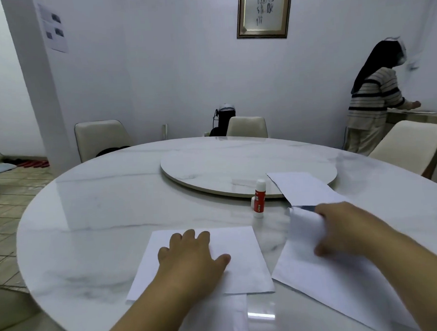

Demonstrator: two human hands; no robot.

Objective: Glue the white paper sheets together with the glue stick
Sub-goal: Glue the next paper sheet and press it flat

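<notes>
A white paper sheet (242,260) lies flat on the marble table (101,222) in front of me, and my left hand (192,257) rests palm down on it with fingers spread. Another white paper sheet (319,281) lies to the right; my right hand (342,229) pinches its far edge and lifts it. A third white sheet (302,186) leans over the turntable's rim beyond that hand. The red and white glue stick (259,198) stands upright between the sheets, and a small white cap (252,202) lies beside it.
A round marble turntable (212,168) sits at the table's centre. Cream chairs (102,138) stand around the far side. A person in a striped top (376,101) stands at a counter at the back right. A framed picture (263,11) hangs on the wall.
</notes>
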